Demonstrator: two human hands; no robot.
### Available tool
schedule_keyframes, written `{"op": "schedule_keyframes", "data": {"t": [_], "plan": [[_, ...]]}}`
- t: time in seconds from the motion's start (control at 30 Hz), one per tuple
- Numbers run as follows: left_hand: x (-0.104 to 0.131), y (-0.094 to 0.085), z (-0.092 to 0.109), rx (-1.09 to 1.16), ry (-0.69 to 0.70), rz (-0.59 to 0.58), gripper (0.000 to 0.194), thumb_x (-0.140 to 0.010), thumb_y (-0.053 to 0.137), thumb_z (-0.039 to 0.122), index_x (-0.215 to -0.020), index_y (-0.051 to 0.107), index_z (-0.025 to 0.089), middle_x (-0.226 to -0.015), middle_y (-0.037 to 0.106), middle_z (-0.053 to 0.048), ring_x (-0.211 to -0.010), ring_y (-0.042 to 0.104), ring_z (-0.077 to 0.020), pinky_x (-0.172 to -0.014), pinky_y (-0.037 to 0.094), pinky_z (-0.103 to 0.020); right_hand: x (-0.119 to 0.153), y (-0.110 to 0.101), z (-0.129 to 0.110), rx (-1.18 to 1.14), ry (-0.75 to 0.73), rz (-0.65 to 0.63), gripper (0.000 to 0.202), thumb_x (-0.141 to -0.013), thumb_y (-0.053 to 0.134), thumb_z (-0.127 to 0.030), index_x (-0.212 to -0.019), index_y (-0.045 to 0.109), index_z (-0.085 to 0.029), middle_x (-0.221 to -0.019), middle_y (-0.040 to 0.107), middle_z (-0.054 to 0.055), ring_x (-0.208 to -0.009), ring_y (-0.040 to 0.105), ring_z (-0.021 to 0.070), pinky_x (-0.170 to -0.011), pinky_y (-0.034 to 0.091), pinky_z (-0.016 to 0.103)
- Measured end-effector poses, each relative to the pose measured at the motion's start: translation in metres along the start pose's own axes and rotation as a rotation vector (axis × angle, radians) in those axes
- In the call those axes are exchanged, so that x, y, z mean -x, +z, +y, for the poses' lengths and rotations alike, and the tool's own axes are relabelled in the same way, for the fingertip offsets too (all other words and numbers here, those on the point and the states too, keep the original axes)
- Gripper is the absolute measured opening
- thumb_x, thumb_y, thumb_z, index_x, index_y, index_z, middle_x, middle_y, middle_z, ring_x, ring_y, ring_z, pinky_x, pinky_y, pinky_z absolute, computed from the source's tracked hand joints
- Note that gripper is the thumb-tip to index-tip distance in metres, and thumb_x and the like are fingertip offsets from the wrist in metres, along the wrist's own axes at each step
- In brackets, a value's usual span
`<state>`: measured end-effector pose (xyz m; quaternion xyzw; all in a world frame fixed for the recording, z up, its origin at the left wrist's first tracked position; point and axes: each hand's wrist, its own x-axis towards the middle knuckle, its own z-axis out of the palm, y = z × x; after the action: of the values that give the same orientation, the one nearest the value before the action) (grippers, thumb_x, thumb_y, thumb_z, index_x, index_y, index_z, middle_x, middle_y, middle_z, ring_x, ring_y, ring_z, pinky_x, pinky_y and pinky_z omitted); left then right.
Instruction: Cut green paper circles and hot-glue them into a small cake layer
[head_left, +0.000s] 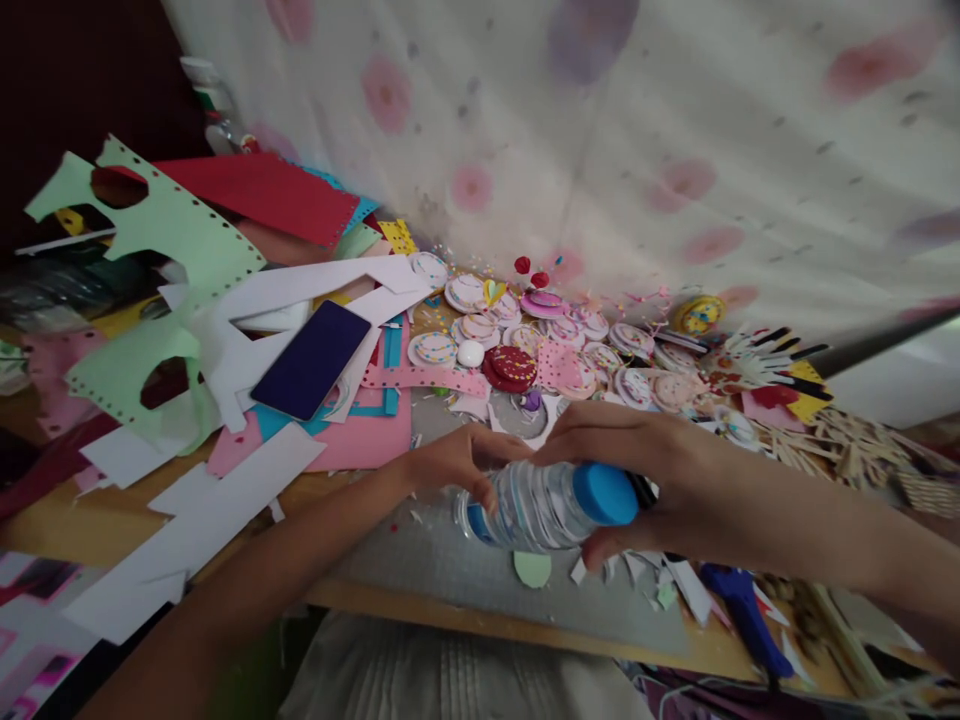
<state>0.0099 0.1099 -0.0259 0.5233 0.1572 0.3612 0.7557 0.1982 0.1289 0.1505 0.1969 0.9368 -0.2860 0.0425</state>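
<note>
A clear plastic bottle or jar [541,505] with a blue lid [606,493] lies sideways between my two hands, above the grey cutting mat. My left hand [461,462] grips its base end, thumb on the near side. Around the lid end curves my right hand [637,455], its fingers over the top and its thumb below. A pale green paper circle [532,569] rests on the mat [450,570] just below the bottle.
Decorated foam discs [510,368] crowd the table behind my hands. A phone [311,360] lies on paper and foam offcuts at left. At right are a blue-handled tool [746,615], wooden sticks [862,450] and pens. A flowered curtain [525,130] hangs behind.
</note>
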Motion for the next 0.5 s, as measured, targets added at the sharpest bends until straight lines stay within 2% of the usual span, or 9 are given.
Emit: {"op": "schedule_keyframes", "data": {"t": [0.23,0.37,0.5], "plan": [[0.0005,0.0027,-0.0004,0.027,0.008,0.065,0.06,-0.044,0.082,0.065,-0.086,0.079,0.022,-0.115,0.07,-0.01,-0.114,0.061,-0.0339,-0.098,0.045,-0.043,-0.0057,-0.003,-0.002,0.003,0.006,-0.027,0.044,-0.077,0.076,-0.038,-0.118,0.062,-0.028,-0.098,0.064,0.004,-0.085,0.064,0.0196,-0.07,0.049,0.03],[0.0008,0.0031,-0.0022,0.026,0.012,0.071,0.062,-0.045,0.08,0.068,-0.086,0.079,0.021,-0.114,0.071,-0.01,-0.114,0.06,-0.0335,-0.099,0.045,-0.043,-0.0083,-0.0047,-0.0037,-0.021,-0.008,-0.05,0.042,-0.079,0.075,-0.036,-0.118,0.062,-0.028,-0.098,0.064,0.004,-0.085,0.064,0.0191,-0.069,0.049,0.029],[0.0011,0.0032,-0.0013,0.005,-0.004,0.112,0.068,-0.041,0.078,0.072,-0.085,0.079,0.019,-0.11,0.072,-0.012,-0.108,0.064,-0.0338,-0.093,0.049,-0.042,-0.0091,-0.0062,-0.0038,-0.013,-0.017,-0.072,0.043,-0.08,0.074,-0.034,-0.119,0.061,-0.026,-0.097,0.063,0.003,-0.083,0.063,0.0177,-0.069,0.049,0.028]]}}
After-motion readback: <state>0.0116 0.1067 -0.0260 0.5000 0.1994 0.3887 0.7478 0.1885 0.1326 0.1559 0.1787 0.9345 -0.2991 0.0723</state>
